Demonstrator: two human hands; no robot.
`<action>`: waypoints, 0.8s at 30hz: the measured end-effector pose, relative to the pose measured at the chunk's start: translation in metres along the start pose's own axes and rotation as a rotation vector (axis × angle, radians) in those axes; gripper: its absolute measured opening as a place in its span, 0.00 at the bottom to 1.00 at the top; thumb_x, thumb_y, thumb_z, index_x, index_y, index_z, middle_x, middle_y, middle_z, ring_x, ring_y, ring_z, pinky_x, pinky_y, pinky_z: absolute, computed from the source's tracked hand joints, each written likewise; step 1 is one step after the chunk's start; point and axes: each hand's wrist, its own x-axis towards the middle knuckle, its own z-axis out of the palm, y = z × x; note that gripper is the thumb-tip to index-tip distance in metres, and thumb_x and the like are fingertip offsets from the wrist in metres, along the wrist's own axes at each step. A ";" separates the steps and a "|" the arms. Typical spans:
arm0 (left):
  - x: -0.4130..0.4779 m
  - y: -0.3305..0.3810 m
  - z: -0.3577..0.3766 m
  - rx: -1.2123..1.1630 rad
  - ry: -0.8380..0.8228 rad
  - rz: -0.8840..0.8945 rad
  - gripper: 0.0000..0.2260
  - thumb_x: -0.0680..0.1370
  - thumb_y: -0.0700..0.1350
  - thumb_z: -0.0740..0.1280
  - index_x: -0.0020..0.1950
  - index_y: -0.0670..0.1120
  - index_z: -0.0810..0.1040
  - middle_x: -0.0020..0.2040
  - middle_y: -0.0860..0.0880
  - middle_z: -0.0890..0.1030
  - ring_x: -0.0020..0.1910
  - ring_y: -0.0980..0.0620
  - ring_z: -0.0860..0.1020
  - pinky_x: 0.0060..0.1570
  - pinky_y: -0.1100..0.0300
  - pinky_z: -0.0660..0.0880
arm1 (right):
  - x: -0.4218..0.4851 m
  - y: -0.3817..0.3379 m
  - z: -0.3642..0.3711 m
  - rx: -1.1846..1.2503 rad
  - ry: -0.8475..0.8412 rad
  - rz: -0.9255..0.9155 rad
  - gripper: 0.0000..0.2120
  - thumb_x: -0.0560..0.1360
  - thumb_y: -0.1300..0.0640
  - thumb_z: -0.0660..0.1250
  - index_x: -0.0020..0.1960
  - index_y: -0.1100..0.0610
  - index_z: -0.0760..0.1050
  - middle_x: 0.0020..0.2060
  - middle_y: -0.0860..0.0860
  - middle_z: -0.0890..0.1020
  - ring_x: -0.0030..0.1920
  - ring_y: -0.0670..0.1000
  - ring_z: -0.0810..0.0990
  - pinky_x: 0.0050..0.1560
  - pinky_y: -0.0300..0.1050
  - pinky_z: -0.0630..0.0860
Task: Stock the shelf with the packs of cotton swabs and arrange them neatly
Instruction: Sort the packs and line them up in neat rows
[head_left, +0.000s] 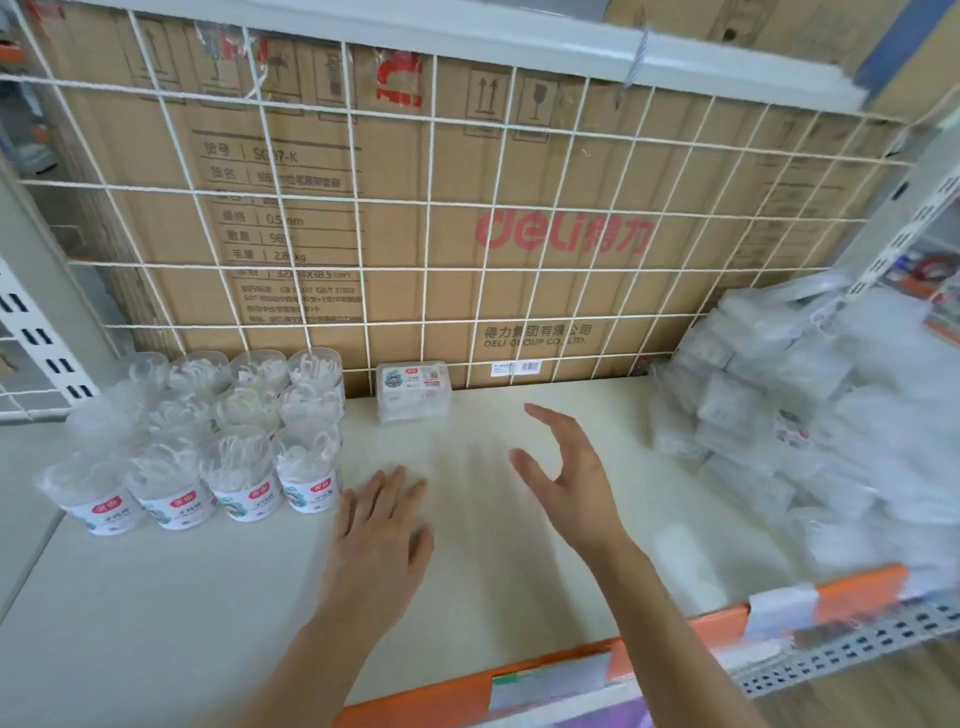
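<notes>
beyond the fingers (399, 486) (well apart), swab pack (413, 391)

Showing only two bare forearms (691, 639) coming in from the lower edge, going uncovered all the way to the fingertips. Ending in a left hand (376, 525) seen from the back, broad across the knuckles, fingers slim. Ending in a right hand (566, 478) seen thumb-side, wrist narrowing into a long, slender arm. Blurring at the nails, hiding detail.

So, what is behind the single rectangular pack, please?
A white wire grid stands behind the pack, with a cardboard box beyond. The pack hides the box's bottom edge there.
</notes>
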 end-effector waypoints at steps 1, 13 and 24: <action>0.000 0.000 0.000 0.000 -0.005 0.007 0.22 0.72 0.51 0.54 0.58 0.45 0.80 0.60 0.43 0.79 0.62 0.47 0.67 0.60 0.49 0.58 | -0.013 0.004 -0.012 -0.036 0.041 0.001 0.23 0.73 0.47 0.64 0.66 0.51 0.70 0.59 0.40 0.72 0.60 0.40 0.69 0.59 0.30 0.63; 0.008 0.007 -0.005 -0.233 -0.151 -0.050 0.19 0.76 0.42 0.67 0.68 0.44 0.73 0.70 0.43 0.70 0.69 0.40 0.66 0.68 0.45 0.60 | -0.144 0.042 -0.119 -0.173 0.376 0.200 0.17 0.76 0.57 0.67 0.60 0.42 0.70 0.55 0.40 0.75 0.56 0.28 0.68 0.50 0.26 0.66; 0.068 0.108 -0.006 -0.518 -0.219 0.246 0.20 0.78 0.43 0.64 0.70 0.50 0.69 0.71 0.51 0.68 0.70 0.51 0.65 0.66 0.61 0.58 | -0.151 0.082 -0.202 -0.265 0.554 0.284 0.14 0.75 0.55 0.67 0.61 0.48 0.73 0.53 0.47 0.77 0.54 0.46 0.74 0.49 0.25 0.66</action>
